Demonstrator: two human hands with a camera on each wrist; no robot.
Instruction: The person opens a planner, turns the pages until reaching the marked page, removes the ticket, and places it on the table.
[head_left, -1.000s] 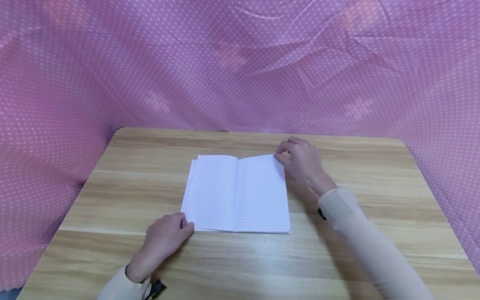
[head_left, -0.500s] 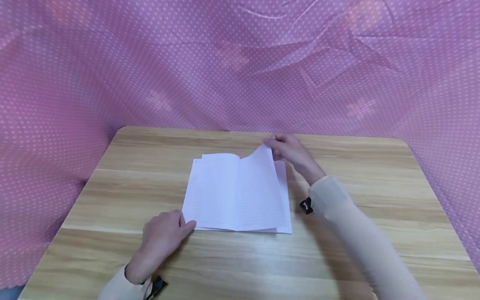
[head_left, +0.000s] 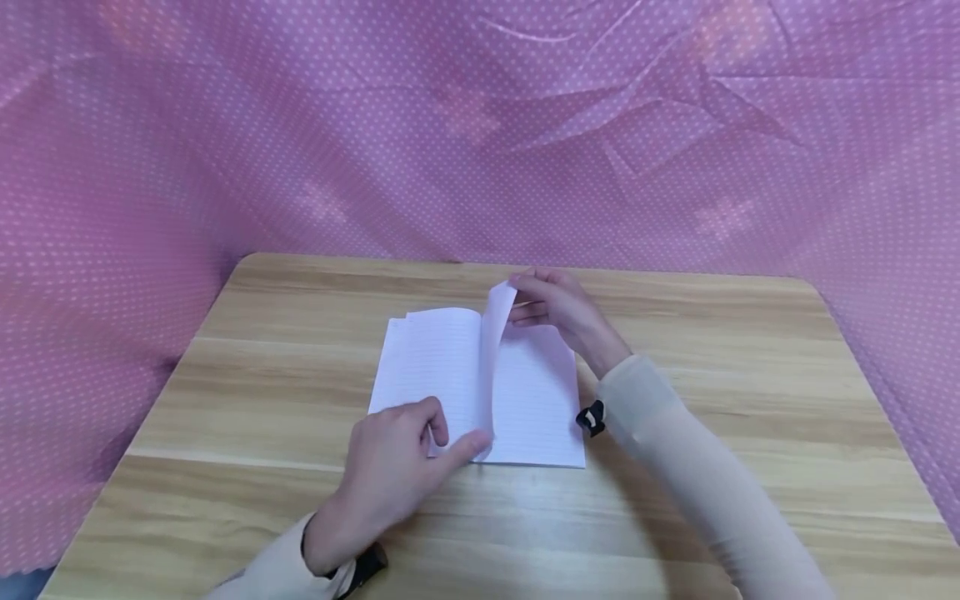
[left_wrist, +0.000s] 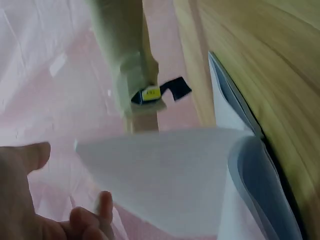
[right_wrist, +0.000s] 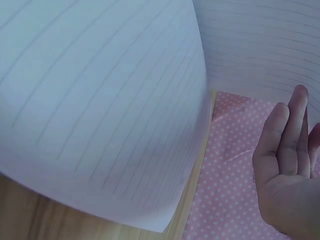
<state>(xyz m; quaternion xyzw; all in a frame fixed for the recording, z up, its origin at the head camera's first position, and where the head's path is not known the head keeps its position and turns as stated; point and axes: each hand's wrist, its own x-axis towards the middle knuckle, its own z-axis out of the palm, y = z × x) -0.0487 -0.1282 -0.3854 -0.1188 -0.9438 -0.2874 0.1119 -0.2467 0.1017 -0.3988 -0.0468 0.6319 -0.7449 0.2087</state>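
Note:
An open lined notebook (head_left: 536, 400) lies flat on the wooden table. One page (head_left: 492, 333) stands raised near its middle fold. My right hand (head_left: 562, 308) holds the top corner of this page, with several fingers straight on its right side in the right wrist view. My left hand (head_left: 393, 454) is over the notebook's lower left part, its thumb stretched towards the bottom of the raised page. In the left wrist view the left thumb and fingers stand apart around the lifted sheet's free corner (left_wrist: 150, 175), without visibly gripping it. The left hand hides the notebook's lower left corner.
The wooden table (head_left: 247, 375) has rounded far corners. Pink dotted cloth (head_left: 480, 150) hangs behind it and at both sides. Light sleeves (head_left: 697, 467) with dark straps at the wrists cover both arms.
My right hand has lifted the right page by its top corner and drawn it left to the fold, baring the page beneath. My left hand has left the lower left corner and moved right.

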